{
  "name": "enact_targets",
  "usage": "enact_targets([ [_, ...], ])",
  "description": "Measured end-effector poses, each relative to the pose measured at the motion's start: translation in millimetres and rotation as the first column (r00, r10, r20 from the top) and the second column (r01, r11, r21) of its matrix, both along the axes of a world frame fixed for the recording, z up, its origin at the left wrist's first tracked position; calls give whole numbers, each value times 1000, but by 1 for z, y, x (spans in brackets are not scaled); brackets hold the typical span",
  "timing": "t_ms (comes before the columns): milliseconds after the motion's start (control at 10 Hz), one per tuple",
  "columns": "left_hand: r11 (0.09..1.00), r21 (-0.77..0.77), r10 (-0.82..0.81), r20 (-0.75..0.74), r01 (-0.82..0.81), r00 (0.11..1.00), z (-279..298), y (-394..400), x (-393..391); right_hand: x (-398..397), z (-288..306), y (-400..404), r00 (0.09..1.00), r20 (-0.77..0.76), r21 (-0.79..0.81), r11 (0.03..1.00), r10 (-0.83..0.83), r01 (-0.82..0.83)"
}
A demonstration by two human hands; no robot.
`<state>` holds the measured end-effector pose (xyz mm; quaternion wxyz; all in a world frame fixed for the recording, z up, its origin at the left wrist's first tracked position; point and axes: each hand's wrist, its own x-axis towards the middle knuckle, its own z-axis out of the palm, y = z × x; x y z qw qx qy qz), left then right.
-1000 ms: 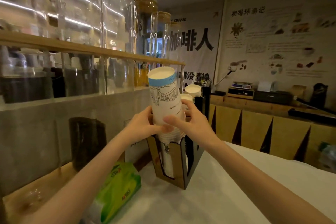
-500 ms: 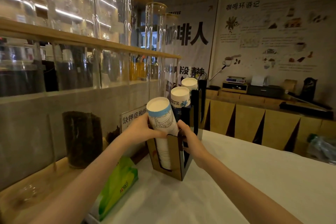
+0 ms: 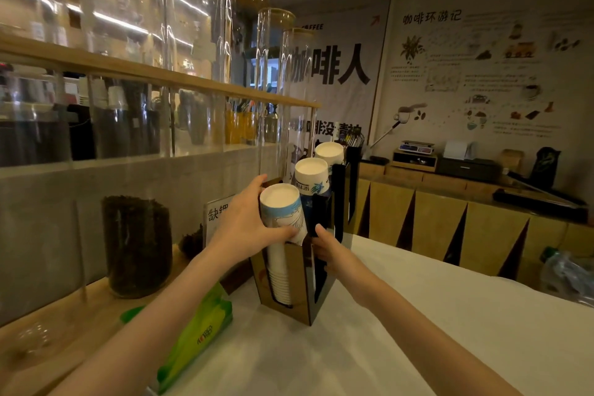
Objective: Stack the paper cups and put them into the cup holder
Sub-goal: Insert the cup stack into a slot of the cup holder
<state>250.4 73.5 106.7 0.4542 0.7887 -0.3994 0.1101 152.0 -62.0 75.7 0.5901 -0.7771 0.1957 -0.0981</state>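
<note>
— Hands first: what are they doing?
— Left hand [image 3: 249, 228] is wrapped around the upper part of the cup stack [image 3: 283, 219], thumb across the front, fingers behind. Right hand [image 3: 324, 243] is against the holder [image 3: 297, 280] on its right side, thumb up by the top edge; whether it grips or only rests, I cannot tell.
— Which way does the stack point?
— Long axis close to upright, leaning a little to the left at the top. The cups are upside down, white bottom facing up, blue band just below it.
— And where is it?
— In the nearest slot of the holder. Its lower part shows as rims through the front opening; the top cup stands out above the holder, between the two hands.
— Anything else in the holder?
— Two more stacks [image 3: 311, 175] in the slots behind, bottoms up as well.
— What is around it?
— The holder stands on the counter [image 3: 418, 315], with a green pack [image 3: 196, 334] to its left near the left forearm, and a sign [image 3: 217, 212] behind the left hand.
</note>
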Motion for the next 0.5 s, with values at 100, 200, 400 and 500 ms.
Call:
enact_targets([
  [100, 997, -75, 31, 133, -22, 991, 18, -6, -15, -15, 13, -10, 994, 106, -205, 978, -10, 32],
  [200, 993, -116, 13, 292, 22, 956, 39, -22, -32, -48, 42, -16, 947, 321, -370, 923, 21, 105],
  [400, 955, -223, -88, 409, 193, 908, 84, -74, -72, -156, 118, -18, 726, 681, -462, 825, 96, 324],
  [500, 908, -310, -104, 482, 280, 870, 103, -103, -93, -226, 140, -8, 601, 761, -552, 732, 245, 400],
])
